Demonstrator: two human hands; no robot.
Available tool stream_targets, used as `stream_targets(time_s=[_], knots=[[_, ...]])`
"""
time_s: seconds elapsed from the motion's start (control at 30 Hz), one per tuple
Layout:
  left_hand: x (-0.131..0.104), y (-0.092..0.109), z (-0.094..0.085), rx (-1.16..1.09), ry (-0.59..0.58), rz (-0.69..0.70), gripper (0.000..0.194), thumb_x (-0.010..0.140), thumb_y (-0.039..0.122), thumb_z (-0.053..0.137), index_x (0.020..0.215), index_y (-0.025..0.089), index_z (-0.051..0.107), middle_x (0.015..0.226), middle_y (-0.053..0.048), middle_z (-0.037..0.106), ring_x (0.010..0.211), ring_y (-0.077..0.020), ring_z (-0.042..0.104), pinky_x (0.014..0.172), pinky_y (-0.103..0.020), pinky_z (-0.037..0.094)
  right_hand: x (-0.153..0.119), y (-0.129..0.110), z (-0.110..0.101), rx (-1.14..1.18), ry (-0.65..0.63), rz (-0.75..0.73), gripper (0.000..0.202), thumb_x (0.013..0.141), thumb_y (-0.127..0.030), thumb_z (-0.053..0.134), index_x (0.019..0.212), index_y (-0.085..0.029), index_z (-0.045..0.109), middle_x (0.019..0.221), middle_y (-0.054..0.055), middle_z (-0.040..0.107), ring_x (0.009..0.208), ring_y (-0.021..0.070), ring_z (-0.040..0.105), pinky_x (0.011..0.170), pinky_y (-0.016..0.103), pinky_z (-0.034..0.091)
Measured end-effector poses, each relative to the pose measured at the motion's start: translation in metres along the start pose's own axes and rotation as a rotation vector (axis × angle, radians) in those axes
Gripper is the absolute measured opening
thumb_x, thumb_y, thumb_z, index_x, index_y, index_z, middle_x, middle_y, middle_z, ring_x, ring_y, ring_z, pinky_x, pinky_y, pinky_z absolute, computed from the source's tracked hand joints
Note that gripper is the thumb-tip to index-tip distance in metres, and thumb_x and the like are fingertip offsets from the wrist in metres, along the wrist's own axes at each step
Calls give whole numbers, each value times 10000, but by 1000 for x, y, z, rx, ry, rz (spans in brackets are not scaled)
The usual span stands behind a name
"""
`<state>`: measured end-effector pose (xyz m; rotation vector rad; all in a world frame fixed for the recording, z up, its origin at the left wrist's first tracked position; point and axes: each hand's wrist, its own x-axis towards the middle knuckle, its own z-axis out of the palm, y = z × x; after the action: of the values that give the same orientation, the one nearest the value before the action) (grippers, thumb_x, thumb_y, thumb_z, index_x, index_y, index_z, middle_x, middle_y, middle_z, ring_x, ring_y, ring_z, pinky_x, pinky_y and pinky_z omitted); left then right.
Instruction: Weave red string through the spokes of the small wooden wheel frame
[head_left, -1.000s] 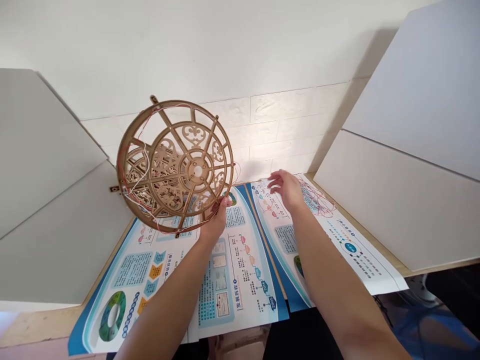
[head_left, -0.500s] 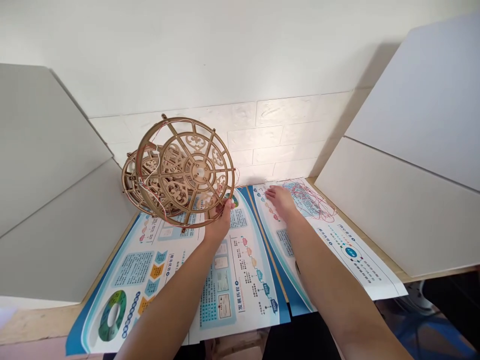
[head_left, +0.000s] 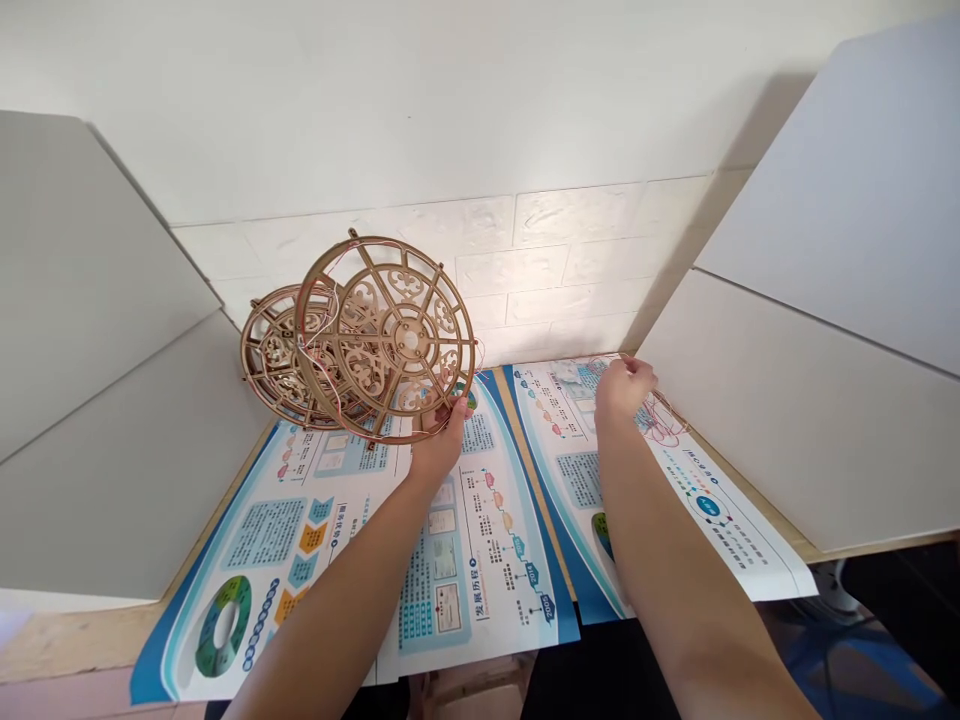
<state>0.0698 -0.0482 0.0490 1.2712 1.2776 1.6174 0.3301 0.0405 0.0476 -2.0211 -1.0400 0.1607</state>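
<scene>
A round brown openwork frame [head_left: 411,340], with spokes, scroll patterns and thin red and white wires along its rim, is tilted up in my left hand [head_left: 442,440]. My left fingers are closed on its lower right rim. Behind it, to the left, more frames of the same kind [head_left: 274,350] lie stacked, partly covered by the held one. At the back right, my right hand [head_left: 626,388] is over a tangle of thin red wires [head_left: 664,420]. Its fingers are bent together in a pinch at the wires; the fingertips are partly hidden, but wire shows right beside them.
Printed posters [head_left: 510,560] with blue borders cover the tabletop. A white brick-patterned wall [head_left: 555,270] stands behind. Pale panels rise at the left [head_left: 97,400] and right [head_left: 810,420] sides. Dark cables and a blue object are below the right edge.
My right hand has moved right from the poster onto the wire tangle, and its fingers have closed. The held frame has shifted slightly right, showing more of the stack behind.
</scene>
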Motion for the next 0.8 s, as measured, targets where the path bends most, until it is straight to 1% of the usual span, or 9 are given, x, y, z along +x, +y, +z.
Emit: stream_targets(time_s=[0.07,0.13,0.27,0.33,0.4,0.5,0.6,0.73,0.8], knots=[[0,0,-1,24,-8,-1,267,899,347,635,1131,217,607,900,-62,729,844,-208,709,912,-414,560,-14,-11,0,40,50,-50,342,921,-259,334,1202,-165,504,1372,184,436,1249,286,476,1036,407,416],[0,1,-2,24,-26,2,310,904,329,631,1193,225,587,921,-60,730,837,-203,709,924,-416,553,-28,-21,1,-6,66,-151,335,847,-265,448,1155,-169,536,1395,172,438,1318,330,393,1088,500,331],[1,1,-5,85,-49,-49,140,910,321,625,987,203,625,844,-71,727,863,-229,715,942,-436,534,-42,-31,0,-151,136,-301,468,767,-221,474,1229,-151,504,1528,199,302,1419,369,225,1082,615,233],[1,0,-5,97,-46,-65,126,909,324,627,898,199,615,820,-78,723,872,-238,716,919,-432,542,-42,-32,-2,-154,184,-320,479,764,-210,467,1239,-147,499,1543,202,280,1428,365,215,1079,617,235],[1,-1,-4,80,-41,-58,123,903,319,633,887,199,611,837,-80,726,863,-235,716,889,-418,555,-39,-32,-5,-141,176,-318,453,788,-213,462,1233,-144,512,1485,215,361,1388,369,298,1063,599,279],[1,-1,-2,51,-34,-44,117,891,306,644,934,202,614,864,-77,733,841,-223,717,878,-409,561,-34,-34,-7,-227,-99,-202,352,872,-285,457,1170,-137,570,1216,227,564,1181,375,519,966,549,400],[1,-2,-1,28,-39,-44,125,886,296,647,967,209,610,905,-72,737,820,-207,718,877,-402,563,-27,-32,-12,-378,-417,-33,307,849,-399,581,990,-133,645,959,210,630,1011,400,610,873,550,455],[2,-5,-1,31,-39,-79,114,891,303,642,930,197,628,897,-85,736,824,-213,721,857,-396,572,-8,-12,-19,-477,-589,97,337,800,-503,655,816,-167,656,796,163,648,926,387,642,844,562,477],[2,-7,-1,28,-41,-84,155,884,326,658,970,197,643,902,-81,734,829,-218,722,841,-396,579,1,3,-18,-390,-538,88,363,765,-540,681,750,-179,647,727,142,642,857,368,651,825,569,489]])
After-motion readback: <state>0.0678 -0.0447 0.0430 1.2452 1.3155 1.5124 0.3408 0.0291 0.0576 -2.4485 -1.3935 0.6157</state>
